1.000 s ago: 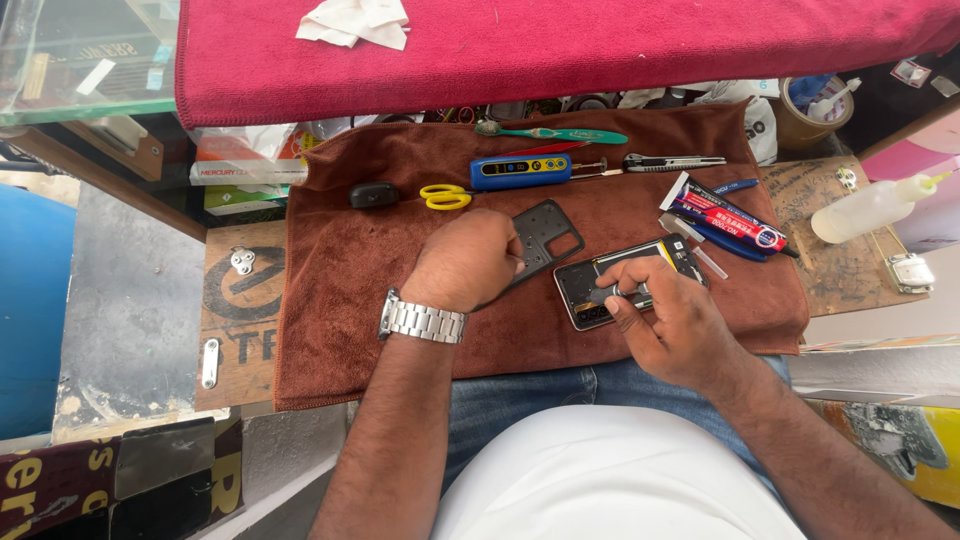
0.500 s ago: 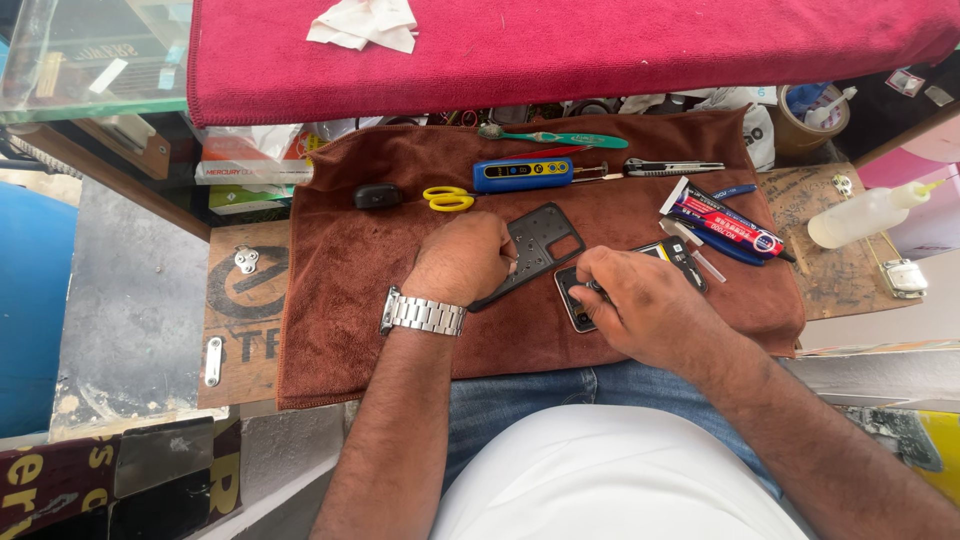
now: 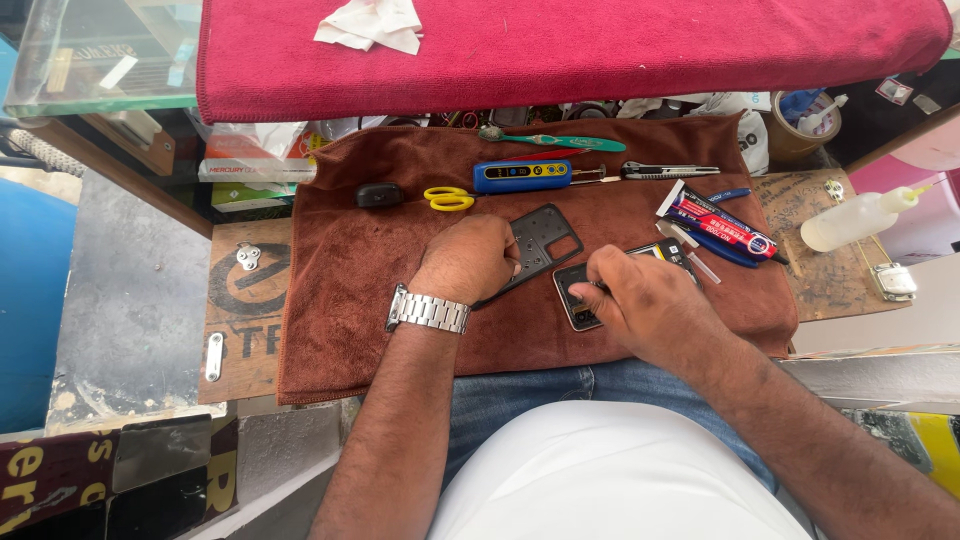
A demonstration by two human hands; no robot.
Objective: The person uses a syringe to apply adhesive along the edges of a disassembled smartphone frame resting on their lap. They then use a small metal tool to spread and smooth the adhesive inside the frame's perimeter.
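Head view: right hand (image 3: 645, 300) has slid left over small dark phone (image 3: 578, 298) at centre of brown towel (image 3: 340, 330), fingers curled on it. Left hand (image 3: 468, 258) stays closed on dark perforated back panel (image 3: 540, 240). Work continues on phone.

Left hand (image 3: 470, 262), steel watch on the wrist, rests fist-like on the dark phone back panel (image 3: 538, 243), pinning its lower-left end to the brown towel (image 3: 340, 330). Right hand (image 3: 645, 300) sits over the open phone body (image 3: 578, 298), fingertips on its upper edge; most of the phone is hidden under the hand. Above them on the towel: yellow scissors (image 3: 448, 198), blue handheld tool (image 3: 522, 175), green toothbrush (image 3: 552, 141), utility knife (image 3: 668, 171). Red-and-blue glue tube (image 3: 722, 224) lies just right of the phone. Squeeze bottle (image 3: 856, 218) sits off the towel, on the surface at right.
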